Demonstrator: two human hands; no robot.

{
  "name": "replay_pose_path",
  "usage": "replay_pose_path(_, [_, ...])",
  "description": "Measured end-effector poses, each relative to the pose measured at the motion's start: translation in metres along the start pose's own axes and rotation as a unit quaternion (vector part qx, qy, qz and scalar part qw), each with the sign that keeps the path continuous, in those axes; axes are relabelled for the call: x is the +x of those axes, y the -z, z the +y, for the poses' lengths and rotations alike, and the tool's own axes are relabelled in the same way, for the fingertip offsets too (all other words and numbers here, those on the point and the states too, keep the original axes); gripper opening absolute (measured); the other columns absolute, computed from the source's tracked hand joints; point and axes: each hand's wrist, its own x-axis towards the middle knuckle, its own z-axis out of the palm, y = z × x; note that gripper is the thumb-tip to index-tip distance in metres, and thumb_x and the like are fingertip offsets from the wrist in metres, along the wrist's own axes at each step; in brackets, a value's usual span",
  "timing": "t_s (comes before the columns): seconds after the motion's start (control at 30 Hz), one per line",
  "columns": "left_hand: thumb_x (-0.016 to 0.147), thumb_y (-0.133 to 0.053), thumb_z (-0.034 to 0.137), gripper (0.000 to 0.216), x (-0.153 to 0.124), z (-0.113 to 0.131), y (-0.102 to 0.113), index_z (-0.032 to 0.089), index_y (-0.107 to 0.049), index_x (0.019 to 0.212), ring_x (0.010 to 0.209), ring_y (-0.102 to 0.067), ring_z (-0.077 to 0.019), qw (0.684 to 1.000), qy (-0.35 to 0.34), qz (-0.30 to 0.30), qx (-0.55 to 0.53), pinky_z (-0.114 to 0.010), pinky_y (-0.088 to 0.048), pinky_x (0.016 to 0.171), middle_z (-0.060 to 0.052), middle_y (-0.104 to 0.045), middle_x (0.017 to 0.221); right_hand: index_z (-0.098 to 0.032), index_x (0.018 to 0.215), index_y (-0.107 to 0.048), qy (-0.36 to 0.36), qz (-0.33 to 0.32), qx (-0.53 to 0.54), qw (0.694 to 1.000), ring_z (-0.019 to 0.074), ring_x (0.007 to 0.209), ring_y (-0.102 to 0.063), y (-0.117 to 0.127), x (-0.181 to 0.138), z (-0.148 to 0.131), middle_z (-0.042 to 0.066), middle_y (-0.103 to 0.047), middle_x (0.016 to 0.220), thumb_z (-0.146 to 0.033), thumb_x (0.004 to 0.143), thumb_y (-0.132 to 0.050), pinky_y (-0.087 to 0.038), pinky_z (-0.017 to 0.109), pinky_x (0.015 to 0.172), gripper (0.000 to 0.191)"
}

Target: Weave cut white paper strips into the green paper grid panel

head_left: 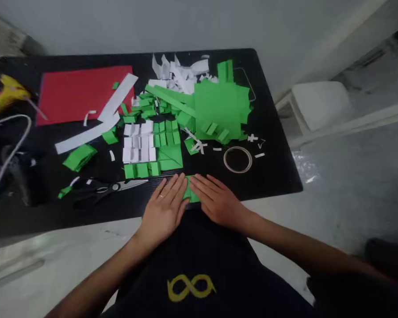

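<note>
a small folded green paper [191, 194] lies on the tabletop [268, 172], to the near right of the pleated block [139, 143] of white and green pieces, just inside the near edge. the left hand [167, 201] lies palm down over its left part, fingers straight and side by side; the right hand [215, 198] is stretched flat over its right part, fingertips close to those of the left hand. green shows in the narrow gap between them.

at the near side of the pleated block, the scissors [115, 187] point their blades toward the left hand, leaving only slim room between tip and fingers. to the right of the block, beyond the right hand, sits a hoop [238, 171], with black surface showing from there to the right edge.

farther right of the block spreads a stack of green sheets [215, 106], stopping short of the right edge. white scraps [182, 73] are heaped past the block, near the far edge. to its far left lies a red sheet [76, 95], overlapped by a white strip [119, 96]; left of that is a yellow glue gun [11, 95]. a green bundle [80, 157] rests left of the block, well apart from both hands.
</note>
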Motion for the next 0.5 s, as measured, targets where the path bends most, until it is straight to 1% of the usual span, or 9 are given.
replay_pose_path(0.13, [0.106, -0.052, 0.024, 0.052, -0.0009, 0.0009, 0.0000, 0.007, -0.048, 0.155, 0.148, -0.052, -0.0294, 1.000, 0.009, 0.002, -0.015, -0.050, -0.038, 0.125, -0.014, -0.057, 0.157, -0.003, 0.152, -0.053, 0.000, -0.010, 0.007, 1.000, 0.0267, 0.151, -0.049, 0.0017, -0.0006, -0.0002, 0.015, -0.054, 0.159, -0.011, 0.100, -0.045, -0.042, 0.047, 0.126, 0.053])
replay_pose_path(0.3, [0.105, -0.053, 0.023, 0.051, -0.0008, 0.0012, -0.0003, 0.008, -0.049, 0.154, 0.148, -0.052, -0.0298, 0.999, 0.019, 0.010, -0.038, -0.051, -0.039, 0.125, -0.014, -0.057, 0.157, -0.010, 0.157, -0.047, -0.004, -0.020, 0.026, 0.999, 0.0252, 0.153, -0.046, 0.0029, -0.0002, 0.0010, 0.014, -0.054, 0.160, -0.011, 0.100, -0.047, -0.041, 0.047, 0.127, 0.058])
replay_pose_path(0.4, [0.105, -0.053, 0.024, 0.052, -0.0012, 0.0015, -0.0012, 0.009, -0.049, 0.155, 0.149, -0.051, -0.0296, 0.999, 0.028, 0.009, -0.044, -0.051, -0.039, 0.125, -0.014, -0.056, 0.157, -0.010, 0.159, -0.044, -0.003, -0.023, 0.036, 0.999, 0.0255, 0.154, -0.045, 0.0034, -0.0001, 0.0012, 0.014, -0.052, 0.161, -0.010, 0.100, -0.047, -0.041, 0.048, 0.127, 0.059])
replay_pose_path(0.5, [0.105, -0.052, 0.024, 0.052, -0.0017, 0.0020, -0.0016, 0.009, -0.049, 0.155, 0.149, -0.051, -0.0293, 0.999, 0.032, 0.005, -0.043, -0.051, -0.038, 0.126, -0.014, -0.056, 0.158, -0.008, 0.158, -0.047, 0.000, -0.020, 0.034, 0.999, 0.0270, 0.154, -0.045, 0.0032, -0.0007, 0.0014, 0.015, -0.051, 0.161, -0.010, 0.100, -0.047, -0.041, 0.049, 0.127, 0.057])
